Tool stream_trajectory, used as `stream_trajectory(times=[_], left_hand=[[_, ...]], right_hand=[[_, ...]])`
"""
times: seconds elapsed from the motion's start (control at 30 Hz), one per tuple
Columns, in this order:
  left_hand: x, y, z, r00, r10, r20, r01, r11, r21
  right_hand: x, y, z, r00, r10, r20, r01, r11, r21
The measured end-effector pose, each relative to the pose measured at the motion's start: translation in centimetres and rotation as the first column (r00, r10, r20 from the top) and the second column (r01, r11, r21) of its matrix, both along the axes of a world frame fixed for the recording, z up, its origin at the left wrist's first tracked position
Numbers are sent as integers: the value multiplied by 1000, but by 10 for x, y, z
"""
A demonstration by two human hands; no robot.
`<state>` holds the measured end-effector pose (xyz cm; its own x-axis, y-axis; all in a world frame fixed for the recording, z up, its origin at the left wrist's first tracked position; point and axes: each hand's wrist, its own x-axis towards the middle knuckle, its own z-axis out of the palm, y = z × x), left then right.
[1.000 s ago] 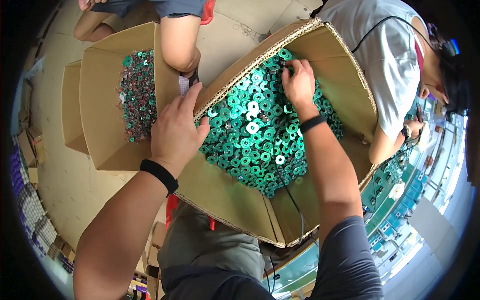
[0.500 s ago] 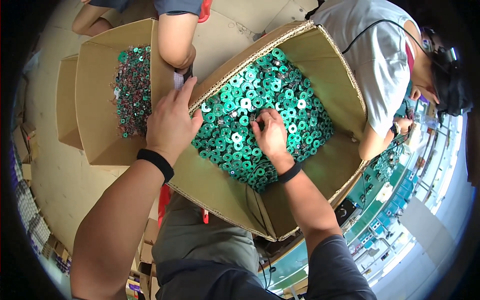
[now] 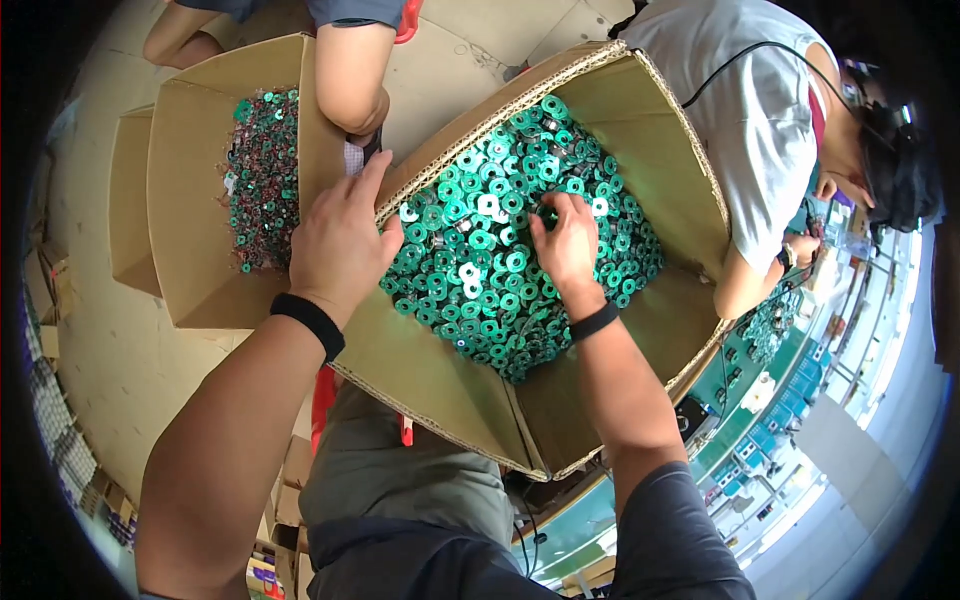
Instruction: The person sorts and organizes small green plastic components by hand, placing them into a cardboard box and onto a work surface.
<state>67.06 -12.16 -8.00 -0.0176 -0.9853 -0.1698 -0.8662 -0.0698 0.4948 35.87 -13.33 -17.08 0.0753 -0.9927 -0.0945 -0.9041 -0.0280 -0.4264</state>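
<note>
A large cardboard box (image 3: 690, 150) in front of me holds a heap of small green ring-shaped parts (image 3: 470, 280), some with dark metal bodies. My right hand (image 3: 568, 245) is down in the heap, its fingers curled and thumb bent toward them. Something dark shows between thumb and fingertips, too hidden to name. At the box's left rim rests my left hand (image 3: 340, 235), fingers stretched out and thumb spread toward the inside. Both wrists wear black bands.
To the left stands another cardboard box (image 3: 190, 190) with reddish and green small pieces (image 3: 264, 180). Another person's bare leg (image 3: 352, 80) is behind it. At the right, a person in a grey shirt (image 3: 745, 110) leans over a green workbench (image 3: 745, 400) carrying parts and tools.
My right hand has moved a little right and away from me across the heap, its fingers still curled. My left hand stays at the rim.
</note>
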Motion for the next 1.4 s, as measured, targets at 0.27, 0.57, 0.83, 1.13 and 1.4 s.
stream_trajectory(times=[0.27, 0.57, 0.83, 1.13, 1.4], left_hand=[[-1, 2, -3, 1000, -12, 13, 12, 999, -48], [1, 2, -2, 1000, -10, 22, 11, 999, -38], [-2, 0, -2, 1000, 0, 22, 0, 1000, -25], [-2, -1, 1, 1000, 2, 11, -2, 1000, -13], [2, -1, -3, 1000, -15, -13, 14, 998, -63]], right_hand=[[2, -20, -11, 951, 199, -237, -212, 977, -31], [-6, -34, -8, 990, 92, -103, -102, 990, -101], [-16, -78, -24, 970, 35, -241, -72, 986, -148], [-20, -91, -13, 967, 161, -199, -169, 985, -23], [-20, -96, -19, 989, 45, -143, -67, 986, -153]])
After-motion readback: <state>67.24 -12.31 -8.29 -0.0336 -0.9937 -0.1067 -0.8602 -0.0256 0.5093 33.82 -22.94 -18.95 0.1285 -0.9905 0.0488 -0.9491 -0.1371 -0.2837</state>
